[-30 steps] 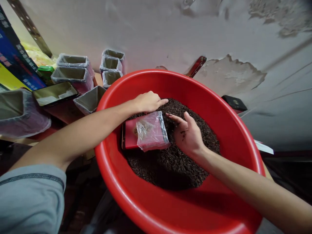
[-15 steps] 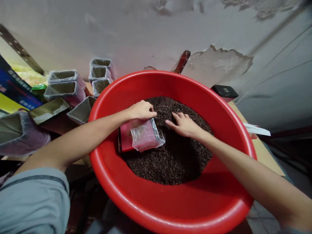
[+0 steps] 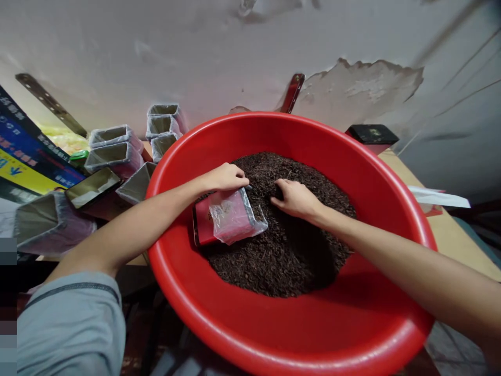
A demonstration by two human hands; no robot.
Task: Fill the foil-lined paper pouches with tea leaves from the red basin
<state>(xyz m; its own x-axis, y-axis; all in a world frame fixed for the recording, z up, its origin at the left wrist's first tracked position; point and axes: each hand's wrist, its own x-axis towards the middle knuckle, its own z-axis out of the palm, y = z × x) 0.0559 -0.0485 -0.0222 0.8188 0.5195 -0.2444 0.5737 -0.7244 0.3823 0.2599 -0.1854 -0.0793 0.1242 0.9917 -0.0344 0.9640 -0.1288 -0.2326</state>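
Observation:
A large red basin (image 3: 289, 342) holds a bed of dark, thin loose tea leaves (image 3: 258, 271). On its side at the left of the leaves lies a pink-red tin (image 3: 203, 222), its mouth facing right. A clear plastic liner bag (image 3: 233, 222) is folded over the mouth end. My left hand (image 3: 227, 177) is closed on the tin's upper edge by the mouth, fingertips partly hidden. To the right, my right hand (image 3: 295, 197) is at the leaves with fingers curled and the thumb apart from them; nothing shows between them.
Several bag-lined tins (image 3: 113, 151) stand upright left of the basin, near a printed box (image 3: 35, 151). A black-lidded tin (image 3: 372, 134) and a white strip (image 3: 438, 197) are on the tabletop (image 3: 457, 245) at right. Behind is a peeling wall (image 3: 195, 57).
My right hand's spread fingers have curled inward over the leaves. My left hand stays on the tin. The view has shifted slightly.

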